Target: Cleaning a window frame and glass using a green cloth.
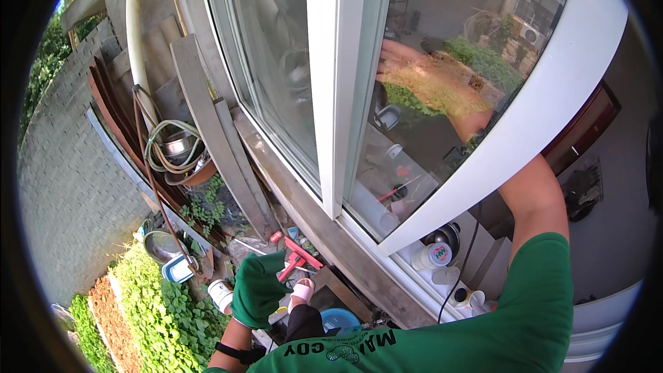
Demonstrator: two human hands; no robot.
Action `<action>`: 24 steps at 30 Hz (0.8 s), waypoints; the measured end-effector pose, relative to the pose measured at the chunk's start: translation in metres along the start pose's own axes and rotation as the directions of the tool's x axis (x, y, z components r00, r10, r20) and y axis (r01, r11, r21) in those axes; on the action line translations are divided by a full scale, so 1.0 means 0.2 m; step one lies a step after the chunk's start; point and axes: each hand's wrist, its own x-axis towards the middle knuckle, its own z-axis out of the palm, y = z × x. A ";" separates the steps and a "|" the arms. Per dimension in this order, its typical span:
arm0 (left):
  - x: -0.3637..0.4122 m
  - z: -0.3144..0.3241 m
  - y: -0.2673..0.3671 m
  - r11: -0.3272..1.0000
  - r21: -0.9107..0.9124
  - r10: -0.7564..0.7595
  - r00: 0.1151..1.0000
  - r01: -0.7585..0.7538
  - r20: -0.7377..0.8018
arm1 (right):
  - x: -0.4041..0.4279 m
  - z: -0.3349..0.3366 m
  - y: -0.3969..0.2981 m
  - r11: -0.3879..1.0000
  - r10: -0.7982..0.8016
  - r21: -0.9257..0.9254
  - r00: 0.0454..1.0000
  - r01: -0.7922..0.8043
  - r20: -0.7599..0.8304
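Observation:
My left hand [259, 290] is low in the centre, wrapped in a green cloth [256, 298] that hides its fingers; a black band circles that wrist. My right arm passes inside behind the sliding window's glass pane [435, 129]. Through the pane my right hand [401, 62] shows with its fingers extended beside the white window frame [344, 88], no object visible in it. Whether it touches the frame is unclear. Reflections of plants overlap the forearm. A red squeegee [300, 256] lies just beyond the cloth, near my foot in a pink slipper [302, 290].
A blue basin [339, 319] sits beside my leg. Indoors, a lidded jar [432, 256] and cups stand along the sill. Planks [220, 129], a coiled hose [173, 147] and a white pipe [137, 36] lean or hang at left. Green plants [150, 311] grow at lower left.

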 end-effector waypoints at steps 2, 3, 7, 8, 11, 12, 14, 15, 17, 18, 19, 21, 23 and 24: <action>-0.12 0.03 -0.03 0.969 -0.138 -0.206 0.978 0.203 -0.009 | 0.05 0.08 0.02 0.994 -0.070 -0.083 0.997 0.066 -0.040; -0.16 0.04 -0.05 0.886 -0.277 -0.385 0.923 0.371 0.006 | 0.06 0.11 0.02 0.958 -0.111 -0.274 0.989 0.081 -0.097; -0.29 0.13 -0.21 0.933 -0.052 -0.359 0.932 0.356 -0.058 | 0.17 0.15 0.16 0.669 -0.288 -0.740 0.894 -0.069 -0.344; -0.24 0.09 -0.20 0.983 0.175 -0.051 0.997 0.059 -0.051 | 0.17 0.13 0.20 0.670 -0.280 -0.738 0.894 -0.080 -0.350; -0.18 0.12 -0.23 0.995 -0.098 -0.038 0.999 0.035 -0.029 | 0.17 0.07 0.23 0.784 -0.328 -0.617 0.890 0.069 -0.317; -0.14 0.17 -0.21 0.976 -0.198 -0.109 0.992 0.095 -0.063 | 0.16 0.04 0.25 0.771 -0.354 -0.630 0.886 0.095 -0.299; -0.04 0.16 -0.16 0.987 -0.160 -0.026 1.000 0.023 -0.016 | 0.09 -0.03 0.27 0.708 -0.349 -0.705 0.885 0.033 -0.309; 0.09 0.11 -0.07 0.992 -0.023 0.126 0.992 -0.126 0.000 | 0.02 -0.02 0.20 0.653 -0.286 -0.757 0.914 -0.033 -0.287; 0.01 0.15 0.05 0.941 -0.186 -0.294 0.955 0.283 -0.035 | -0.05 0.25 -0.17 0.743 0.154 -0.573 0.921 -0.346 -0.357; 0.05 0.18 0.09 0.866 -0.364 -0.369 0.929 0.342 -0.003 | -0.07 0.19 -0.12 0.818 0.134 -0.504 0.943 -0.278 -0.303; 0.10 0.21 0.10 0.758 -0.527 -0.433 0.901 0.385 0.034 | -0.08 0.11 -0.10 0.879 0.093 -0.434 0.963 -0.198 -0.252; 0.11 0.23 0.12 0.770 -0.533 -0.377 0.924 0.351 0.065 | -0.18 0.03 -0.08 0.859 0.045 -0.486 0.969 -0.162 -0.243; 0.11 0.25 0.13 0.852 -0.459 -0.256 0.965 0.251 0.052 | -0.29 0.00 -0.11 0.838 -0.008 -0.534 0.976 -0.112 -0.218; 0.09 0.25 0.14 0.888 -0.417 -0.196 0.980 0.196 0.045 | -0.35 0.02 -0.15 0.853 -0.040 -0.518 0.984 -0.057 -0.174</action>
